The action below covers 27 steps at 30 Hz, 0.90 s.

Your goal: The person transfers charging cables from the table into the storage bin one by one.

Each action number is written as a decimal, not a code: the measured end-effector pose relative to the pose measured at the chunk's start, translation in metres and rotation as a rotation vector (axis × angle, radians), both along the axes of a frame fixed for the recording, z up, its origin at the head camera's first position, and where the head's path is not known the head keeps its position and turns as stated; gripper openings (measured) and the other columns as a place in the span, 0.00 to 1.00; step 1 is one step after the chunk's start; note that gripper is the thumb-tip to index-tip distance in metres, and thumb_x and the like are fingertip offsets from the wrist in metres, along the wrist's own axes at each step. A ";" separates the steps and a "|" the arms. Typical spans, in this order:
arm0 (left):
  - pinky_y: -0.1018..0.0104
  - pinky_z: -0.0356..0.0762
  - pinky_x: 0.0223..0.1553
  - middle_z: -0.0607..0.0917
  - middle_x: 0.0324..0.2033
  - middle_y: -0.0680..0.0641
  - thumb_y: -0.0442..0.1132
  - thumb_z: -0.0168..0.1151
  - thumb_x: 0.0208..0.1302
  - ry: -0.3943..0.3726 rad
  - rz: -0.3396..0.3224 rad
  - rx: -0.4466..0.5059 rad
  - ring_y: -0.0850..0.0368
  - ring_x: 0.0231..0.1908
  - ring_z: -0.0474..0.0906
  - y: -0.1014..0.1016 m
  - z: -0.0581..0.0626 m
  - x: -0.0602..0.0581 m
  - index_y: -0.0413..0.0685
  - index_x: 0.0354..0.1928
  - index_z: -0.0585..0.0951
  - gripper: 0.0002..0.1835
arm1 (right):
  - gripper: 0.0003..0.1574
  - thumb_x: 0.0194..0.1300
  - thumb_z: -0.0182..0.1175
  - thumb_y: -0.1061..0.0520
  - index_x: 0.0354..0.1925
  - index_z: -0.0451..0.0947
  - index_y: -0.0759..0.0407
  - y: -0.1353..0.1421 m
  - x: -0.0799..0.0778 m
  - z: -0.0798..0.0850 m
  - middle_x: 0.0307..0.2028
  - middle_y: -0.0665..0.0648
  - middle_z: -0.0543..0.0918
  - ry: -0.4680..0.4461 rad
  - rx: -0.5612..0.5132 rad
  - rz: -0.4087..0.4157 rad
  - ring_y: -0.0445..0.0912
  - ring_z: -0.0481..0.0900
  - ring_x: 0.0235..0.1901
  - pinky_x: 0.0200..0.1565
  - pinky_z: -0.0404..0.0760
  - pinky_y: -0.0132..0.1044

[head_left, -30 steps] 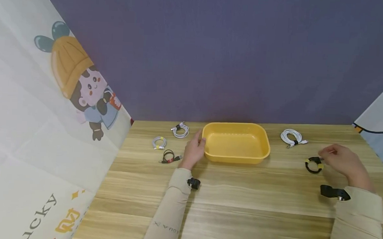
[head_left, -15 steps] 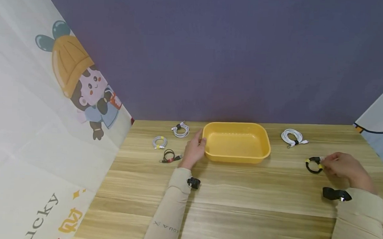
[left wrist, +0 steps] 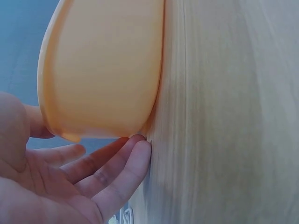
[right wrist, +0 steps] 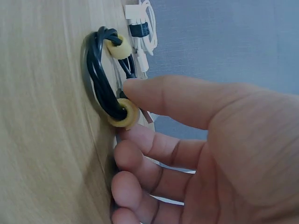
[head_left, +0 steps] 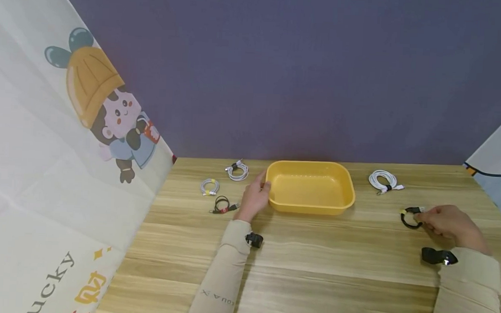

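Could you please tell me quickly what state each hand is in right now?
Left hand: closed, holding one end of the yellow rectangular plastic tray.
Right hand: closed, pinching the yellow-banded coil of black cable.

The wood-grained worktop (head_left: pixel 334 267) carries a yellow tray (head_left: pixel 307 209) midway along its far edge. Toward the far left corner lie a smaller white cable (head_left: pixel 235 166), a pale grey cable (head_left: pixel 203 186) and a red-tied black cable (head_left: pixel 223 211); toward the far right corner, a larger white cable (head_left: pixel 388 187) and a yellow-tied black cable (right wrist: pixel 103 81).
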<state>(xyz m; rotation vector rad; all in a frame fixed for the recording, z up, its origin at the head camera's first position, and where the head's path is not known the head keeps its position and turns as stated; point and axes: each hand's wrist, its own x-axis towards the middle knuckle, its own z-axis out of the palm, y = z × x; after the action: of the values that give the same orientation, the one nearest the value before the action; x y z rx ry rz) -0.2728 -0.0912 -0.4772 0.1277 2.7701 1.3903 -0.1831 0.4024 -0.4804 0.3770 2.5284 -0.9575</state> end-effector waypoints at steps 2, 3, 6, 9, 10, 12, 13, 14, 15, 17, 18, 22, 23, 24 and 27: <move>0.47 0.80 0.58 0.87 0.55 0.40 0.45 0.48 0.80 -0.004 0.001 -0.002 0.44 0.53 0.84 0.000 0.000 0.000 0.53 0.78 0.63 0.28 | 0.23 0.69 0.57 0.44 0.23 0.78 0.56 0.000 0.000 -0.002 0.19 0.48 0.76 -0.001 -0.012 -0.001 0.44 0.72 0.22 0.27 0.72 0.38; 0.47 0.80 0.58 0.87 0.55 0.40 0.45 0.48 0.80 -0.005 0.000 -0.003 0.44 0.54 0.84 0.001 0.000 0.000 0.53 0.78 0.63 0.28 | 0.23 0.69 0.57 0.44 0.23 0.78 0.56 0.000 0.000 -0.003 0.18 0.48 0.76 -0.006 -0.019 -0.003 0.44 0.71 0.21 0.26 0.72 0.38; 0.48 0.80 0.58 0.87 0.55 0.40 0.45 0.48 0.80 -0.008 0.003 -0.007 0.45 0.54 0.84 0.001 -0.001 0.000 0.53 0.78 0.64 0.28 | 0.22 0.70 0.56 0.46 0.23 0.78 0.56 -0.002 0.001 -0.003 0.17 0.48 0.76 -0.012 -0.047 -0.011 0.43 0.71 0.20 0.25 0.72 0.38; 0.48 0.80 0.57 0.87 0.54 0.40 0.45 0.48 0.80 -0.013 0.007 -0.005 0.45 0.53 0.84 0.001 -0.001 0.000 0.53 0.78 0.64 0.28 | 0.21 0.70 0.55 0.47 0.25 0.79 0.58 -0.004 0.001 -0.001 0.17 0.48 0.75 -0.021 -0.066 -0.029 0.43 0.71 0.19 0.24 0.72 0.38; 0.48 0.80 0.57 0.87 0.54 0.40 0.46 0.48 0.80 -0.013 0.006 -0.004 0.45 0.53 0.84 0.001 -0.001 0.001 0.53 0.78 0.64 0.28 | 0.21 0.70 0.55 0.48 0.25 0.79 0.58 -0.004 0.001 0.000 0.17 0.48 0.75 -0.020 -0.065 -0.036 0.43 0.72 0.20 0.24 0.72 0.38; 0.48 0.80 0.57 0.87 0.54 0.40 0.46 0.48 0.80 -0.014 0.008 0.002 0.45 0.53 0.84 0.001 0.000 0.001 0.54 0.78 0.64 0.28 | 0.21 0.71 0.55 0.48 0.25 0.78 0.59 -0.004 0.001 0.000 0.17 0.49 0.75 -0.019 -0.052 -0.047 0.44 0.72 0.20 0.25 0.71 0.38; 0.48 0.80 0.57 0.87 0.54 0.40 0.46 0.48 0.80 -0.012 0.008 0.003 0.45 0.53 0.84 0.001 0.000 0.001 0.54 0.78 0.64 0.28 | 0.21 0.70 0.55 0.47 0.25 0.78 0.59 -0.004 0.000 0.000 0.17 0.49 0.75 -0.017 -0.044 -0.051 0.44 0.72 0.21 0.25 0.71 0.38; 0.48 0.80 0.57 0.87 0.55 0.40 0.46 0.48 0.80 -0.013 0.008 0.005 0.45 0.54 0.84 0.001 -0.001 0.001 0.54 0.78 0.64 0.28 | 0.21 0.70 0.55 0.47 0.25 0.78 0.58 -0.004 0.000 0.000 0.18 0.49 0.76 -0.014 -0.031 -0.053 0.45 0.73 0.22 0.26 0.71 0.38; 0.48 0.80 0.58 0.87 0.55 0.40 0.46 0.48 0.80 -0.014 0.009 0.008 0.45 0.54 0.84 0.001 -0.001 0.001 0.54 0.78 0.64 0.28 | 0.21 0.70 0.55 0.46 0.25 0.78 0.58 -0.004 0.000 0.001 0.19 0.49 0.77 -0.011 -0.019 -0.057 0.45 0.73 0.23 0.27 0.72 0.38; 0.48 0.80 0.58 0.86 0.56 0.40 0.46 0.48 0.80 -0.016 0.010 0.013 0.45 0.54 0.84 0.001 -0.002 0.000 0.54 0.78 0.63 0.28 | 0.22 0.70 0.56 0.45 0.26 0.78 0.59 -0.004 0.000 0.001 0.20 0.49 0.79 0.001 -0.001 -0.052 0.45 0.74 0.24 0.28 0.71 0.39; 0.48 0.80 0.58 0.86 0.56 0.40 0.46 0.48 0.80 -0.017 0.010 0.015 0.45 0.54 0.84 0.001 -0.002 0.000 0.54 0.78 0.63 0.28 | 0.22 0.70 0.56 0.45 0.26 0.78 0.59 -0.004 0.000 0.001 0.21 0.49 0.79 0.009 0.009 -0.049 0.45 0.74 0.25 0.29 0.72 0.38; 0.49 0.81 0.57 0.85 0.58 0.39 0.46 0.49 0.79 -0.016 0.006 0.031 0.45 0.55 0.84 0.001 -0.003 0.000 0.55 0.79 0.62 0.29 | 0.24 0.71 0.56 0.43 0.27 0.79 0.60 -0.005 0.000 0.003 0.22 0.49 0.81 0.029 0.026 -0.042 0.45 0.75 0.27 0.30 0.72 0.38; 0.49 0.81 0.57 0.85 0.58 0.39 0.45 0.49 0.79 -0.015 0.005 0.036 0.45 0.55 0.84 0.001 -0.003 0.001 0.55 0.79 0.62 0.29 | 0.24 0.71 0.56 0.43 0.27 0.79 0.60 -0.006 0.000 0.003 0.22 0.49 0.81 0.030 0.029 -0.047 0.46 0.75 0.27 0.30 0.72 0.38; 0.49 0.81 0.57 0.85 0.58 0.39 0.45 0.49 0.79 -0.014 0.004 0.038 0.45 0.55 0.84 0.001 -0.003 0.001 0.56 0.79 0.62 0.29 | 0.25 0.71 0.56 0.43 0.27 0.79 0.60 -0.007 0.001 0.003 0.22 0.49 0.81 0.034 0.035 -0.043 0.46 0.75 0.28 0.30 0.72 0.38; 0.50 0.81 0.57 0.85 0.59 0.40 0.45 0.49 0.79 -0.017 0.003 0.051 0.46 0.55 0.84 0.001 -0.003 0.001 0.60 0.80 0.61 0.30 | 0.27 0.73 0.55 0.41 0.28 0.80 0.60 -0.008 0.000 0.005 0.23 0.50 0.81 0.061 0.063 -0.021 0.47 0.74 0.29 0.32 0.70 0.37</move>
<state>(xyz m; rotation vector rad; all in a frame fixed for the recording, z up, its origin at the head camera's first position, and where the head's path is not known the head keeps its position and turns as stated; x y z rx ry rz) -0.2720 -0.0905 -0.4804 0.1137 2.7234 1.4565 -0.1829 0.3947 -0.4751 0.3988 2.6199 -0.9126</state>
